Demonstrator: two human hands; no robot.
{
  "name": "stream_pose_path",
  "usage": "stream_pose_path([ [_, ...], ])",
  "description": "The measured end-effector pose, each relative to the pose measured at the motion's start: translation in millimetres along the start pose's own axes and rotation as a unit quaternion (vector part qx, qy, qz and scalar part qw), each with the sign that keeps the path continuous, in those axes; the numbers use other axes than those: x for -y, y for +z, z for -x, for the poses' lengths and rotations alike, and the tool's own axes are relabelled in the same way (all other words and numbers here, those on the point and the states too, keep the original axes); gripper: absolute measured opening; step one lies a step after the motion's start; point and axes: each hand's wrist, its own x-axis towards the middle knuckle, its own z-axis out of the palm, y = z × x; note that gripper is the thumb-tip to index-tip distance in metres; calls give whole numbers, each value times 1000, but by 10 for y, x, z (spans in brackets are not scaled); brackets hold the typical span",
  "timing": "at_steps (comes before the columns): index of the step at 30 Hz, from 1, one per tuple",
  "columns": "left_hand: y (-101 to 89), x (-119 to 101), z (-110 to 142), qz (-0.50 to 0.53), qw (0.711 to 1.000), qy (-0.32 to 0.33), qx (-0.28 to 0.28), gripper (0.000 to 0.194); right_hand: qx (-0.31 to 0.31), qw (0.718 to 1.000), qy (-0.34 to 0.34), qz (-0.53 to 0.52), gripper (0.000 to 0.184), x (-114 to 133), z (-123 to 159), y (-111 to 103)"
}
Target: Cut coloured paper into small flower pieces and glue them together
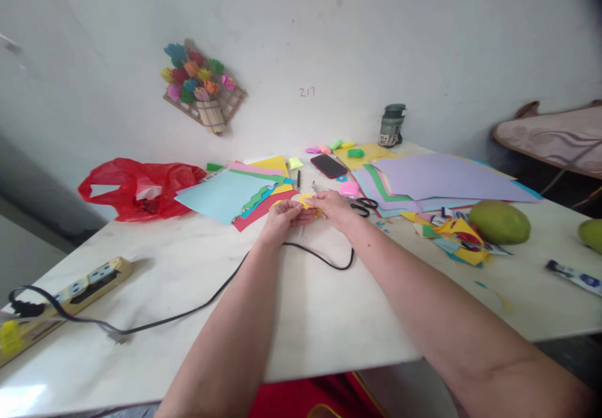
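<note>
Both my hands meet over the middle of the table, with a small yellow paper piece (308, 200) between them. My left hand (288, 214) pinches it from the left. From the right, the fingers of my right hand (333, 206) are closed on the same piece. Its exact shape is partly covered by my fingers. Just behind them shows a small white thing with a grey tip (313, 187), mostly hidden. Black-handled scissors (367, 204) lie right of my right hand, near a bright pink block (349, 188). A black cord (324, 259) curves across the table below my hands.
Stacked coloured sheets lie left (216, 195) and right (423, 177). A phone (328, 166) and a bottle (392, 125) are behind. Paper scraps (458, 239), a green fruit (499, 222) and a tube (574, 276) are right; a red bag (141, 186) and power strip (79, 292), left.
</note>
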Motion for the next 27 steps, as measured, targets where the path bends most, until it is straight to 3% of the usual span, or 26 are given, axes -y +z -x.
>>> stream_pose_path([
  [12,1,4,0,-5,1000,2,-1,29,9,1000,2,-4,27,-42,-30,-16],
  [20,-35,23,-20,1,1000,13,-5,30,25,999,7,-24,40,-95,-85,-66],
  [27,-11,16,-1,-15,1000,15,-2,29,7,1000,-1,1,27,-49,-41,-36],
])
